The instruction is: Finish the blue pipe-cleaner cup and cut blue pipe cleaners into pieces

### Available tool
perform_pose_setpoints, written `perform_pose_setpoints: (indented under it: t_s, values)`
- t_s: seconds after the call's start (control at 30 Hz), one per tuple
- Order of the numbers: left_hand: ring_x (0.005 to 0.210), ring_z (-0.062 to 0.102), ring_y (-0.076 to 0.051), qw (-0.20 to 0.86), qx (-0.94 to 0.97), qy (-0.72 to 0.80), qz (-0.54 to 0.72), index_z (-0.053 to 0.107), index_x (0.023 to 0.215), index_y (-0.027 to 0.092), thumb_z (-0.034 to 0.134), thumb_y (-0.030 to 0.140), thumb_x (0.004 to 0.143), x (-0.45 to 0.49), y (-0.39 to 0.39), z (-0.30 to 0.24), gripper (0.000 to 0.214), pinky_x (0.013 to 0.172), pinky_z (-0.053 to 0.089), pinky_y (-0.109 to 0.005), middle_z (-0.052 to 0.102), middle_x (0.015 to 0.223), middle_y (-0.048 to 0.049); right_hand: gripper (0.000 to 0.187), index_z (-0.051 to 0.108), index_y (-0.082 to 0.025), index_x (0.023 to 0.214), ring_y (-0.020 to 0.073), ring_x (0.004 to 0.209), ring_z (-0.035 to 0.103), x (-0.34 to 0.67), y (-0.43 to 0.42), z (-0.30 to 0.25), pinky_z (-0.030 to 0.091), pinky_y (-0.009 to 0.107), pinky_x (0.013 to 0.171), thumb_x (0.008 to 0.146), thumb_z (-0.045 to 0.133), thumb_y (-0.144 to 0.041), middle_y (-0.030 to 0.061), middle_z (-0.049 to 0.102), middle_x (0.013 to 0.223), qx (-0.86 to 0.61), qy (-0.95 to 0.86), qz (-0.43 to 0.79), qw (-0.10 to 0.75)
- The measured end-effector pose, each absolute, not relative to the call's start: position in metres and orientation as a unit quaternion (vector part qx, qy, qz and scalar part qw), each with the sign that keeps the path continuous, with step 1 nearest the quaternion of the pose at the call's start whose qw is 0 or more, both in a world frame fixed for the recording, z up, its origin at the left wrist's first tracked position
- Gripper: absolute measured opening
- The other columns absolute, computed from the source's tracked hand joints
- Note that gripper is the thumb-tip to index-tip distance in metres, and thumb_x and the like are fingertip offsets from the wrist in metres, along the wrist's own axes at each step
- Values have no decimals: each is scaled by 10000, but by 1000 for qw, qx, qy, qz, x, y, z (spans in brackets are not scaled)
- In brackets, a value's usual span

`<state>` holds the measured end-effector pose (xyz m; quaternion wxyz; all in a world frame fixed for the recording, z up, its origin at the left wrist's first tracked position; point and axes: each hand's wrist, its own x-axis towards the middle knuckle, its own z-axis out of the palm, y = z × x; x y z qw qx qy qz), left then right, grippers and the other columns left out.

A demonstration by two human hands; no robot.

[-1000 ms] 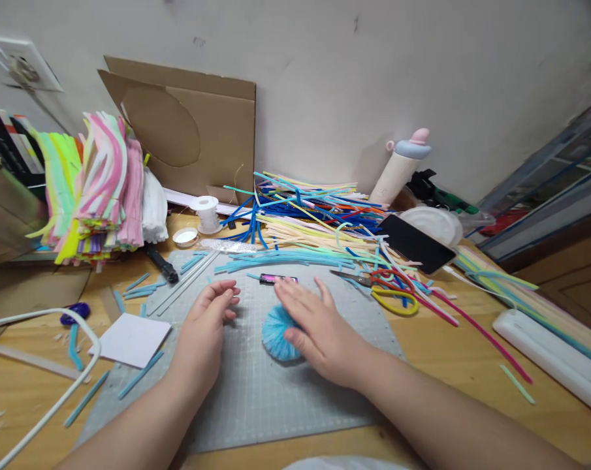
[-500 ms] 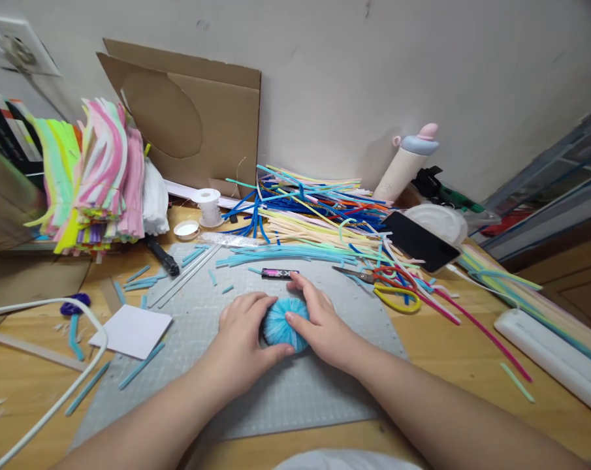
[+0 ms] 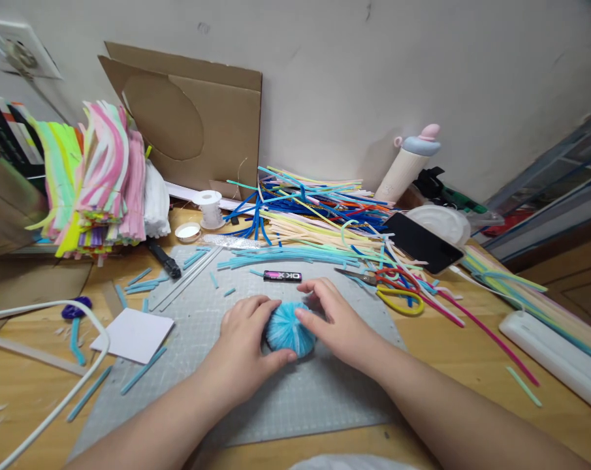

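A round, fluffy blue pom-pom (image 3: pixel 290 331) sits low over the grey cutting mat (image 3: pixel 295 405), its strands radiating from the middle. My left hand (image 3: pixel 249 339) is cupped round its left side, thumb along the near edge and fingers at the back. On the right, my right hand (image 3: pixel 337 320) has its thumb on the top of the ball and its fingers curled behind; part of their contact is hidden. Just beyond lies a short black and pink battery (image 3: pixel 282 277). Scissors (image 3: pixel 398 297) with yellow and red handles rest to the right.
Light blue pipe cleaners (image 3: pixel 290 255) lie along the mat's far edge, before a heap of coloured ones (image 3: pixel 319 202). A white card (image 3: pixel 132 335), a ribbon spool (image 3: pixel 210 209), a phone (image 3: pixel 420 241) and a power strip (image 3: pixel 554 352) surround the mat. Cardboard (image 3: pixel 226 124) leans on the wall.
My right hand has shifted slightly right, its fingers lifting a little from the pom-pom and uncovering the battery's end. My left hand stays round the ball. The whole view has moved slightly.
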<state>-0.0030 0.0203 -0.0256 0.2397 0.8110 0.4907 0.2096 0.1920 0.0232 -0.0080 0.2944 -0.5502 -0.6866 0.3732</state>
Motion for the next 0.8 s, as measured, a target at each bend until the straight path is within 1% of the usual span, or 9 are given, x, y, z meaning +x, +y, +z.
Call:
perform_pose_setpoints:
  t_s: [0.1, 0.17, 0.23, 0.37, 0.47, 0.6, 0.7, 0.73, 0.8]
  values:
    - [1160, 439, -312, 224, 812, 491, 224, 495, 1242, 253, 712, 476, 647, -3, 18, -27, 671, 963, 328, -487, 515, 1243, -110, 468, 511, -201, 1139, 254, 1001, 515, 197, 15, 5, 425, 396, 837, 736, 663, -383, 100, 524, 1108, -561, -734, 327, 198]
    - [1175, 428, -322, 221, 814, 491, 218, 478, 1263, 258, 756, 445, 598, -3, 18, -27, 745, 970, 318, -497, 506, 1265, -111, 446, 538, -200, 1107, 246, 948, 526, 199, 13, 8, 429, 379, 799, 720, 690, -357, 87, 540, 1038, -552, -748, 328, 167]
    - [1181, 426, -330, 226, 816, 492, 205, 476, 1268, 266, 787, 419, 556, -3, 19, -28, 791, 971, 314, -503, 506, 1279, -105, 412, 551, -198, 1096, 232, 922, 526, 199, 14, 7, 428, 360, 781, 730, 688, -327, 75, 542, 1007, -536, -756, 338, 164]
    - [1169, 442, -337, 238, 815, 490, 198, 505, 1227, 277, 802, 414, 535, -3, 21, -25, 765, 961, 320, -507, 533, 1256, -89, 447, 546, -194, 1132, 223, 907, 526, 199, 18, 3, 432, 358, 781, 729, 694, -318, 69, 539, 1002, -519, -756, 359, 175]
    - [1143, 469, -321, 253, 808, 484, 221, 469, 1231, 283, 802, 367, 561, -2, 22, -19, 753, 959, 328, -496, 557, 1223, -78, 475, 537, -204, 1157, 226, 951, 521, 196, 18, 3, 439, 359, 799, 718, 701, -277, 75, 531, 1052, -508, -741, 376, 227]
    - [1137, 487, -249, 274, 784, 455, 322, 373, 1263, 311, 698, 223, 706, -2, 21, -11, 651, 954, 377, -402, 519, 1241, -58, 524, 450, -238, 1243, 210, 1039, 510, 191, 17, 5, 436, 354, 855, 763, 658, -271, 81, 515, 1173, -475, -653, 446, 385]
    - [1181, 453, -230, 258, 786, 413, 380, 344, 1274, 343, 657, 154, 741, -4, 17, -7, 647, 995, 348, -378, 481, 1259, -50, 399, 506, -228, 1130, 190, 1005, 547, 186, 18, 5, 436, 344, 860, 772, 657, -316, 57, 583, 1104, -408, -549, 587, 433]
    - [1197, 437, -238, 270, 778, 407, 395, 331, 1286, 348, 686, 177, 724, -4, 16, -6, 687, 1008, 334, -382, 466, 1273, -54, 349, 533, -223, 1070, 179, 970, 560, 184, 18, 5, 437, 332, 851, 763, 668, -320, 42, 605, 1051, -388, -518, 626, 435]
    - [1188, 436, -256, 359, 723, 412, 423, 335, 1297, 331, 721, 282, 702, -5, 15, -4, 710, 987, 349, -381, 461, 1276, -66, 297, 563, -215, 979, 154, 898, 567, 183, 18, 4, 432, 304, 829, 734, 704, -305, 12, 617, 956, -363, -475, 670, 440]
